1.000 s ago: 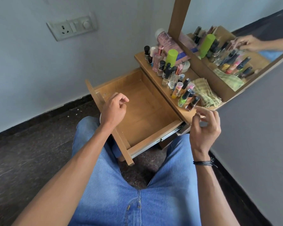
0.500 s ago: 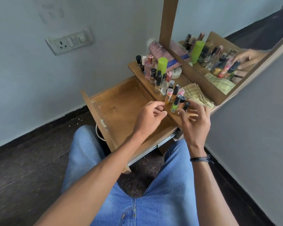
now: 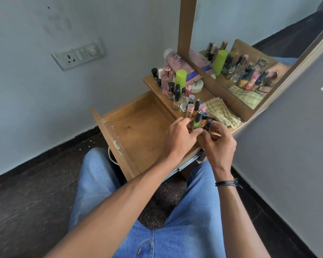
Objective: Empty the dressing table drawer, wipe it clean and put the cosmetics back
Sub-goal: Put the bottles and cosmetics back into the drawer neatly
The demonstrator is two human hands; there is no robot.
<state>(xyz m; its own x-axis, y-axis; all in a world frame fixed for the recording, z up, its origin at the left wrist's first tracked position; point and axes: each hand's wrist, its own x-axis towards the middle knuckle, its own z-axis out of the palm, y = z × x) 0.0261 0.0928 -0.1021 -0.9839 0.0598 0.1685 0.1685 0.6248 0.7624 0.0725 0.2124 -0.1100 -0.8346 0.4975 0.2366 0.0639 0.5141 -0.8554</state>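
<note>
The wooden drawer stands pulled out with nothing inside it. Several small cosmetic bottles stand in a row along the dressing table top. My left hand curls its fingers round a green bottle with a black cap at the near end of the row. My right hand pinches a dark bottle with a black cap beside it. A folded yellow-green checked cloth lies on the top just behind my right hand.
A lime green cylinder, a pink tube and a white round jar stand further back. A mirror leans behind the shelf. A wall socket is at the left. My knees in jeans sit below the drawer.
Both hands have moved from near the drawer onto the near end of the bottle row and closed round two bottles. The view has tilted slightly.
</note>
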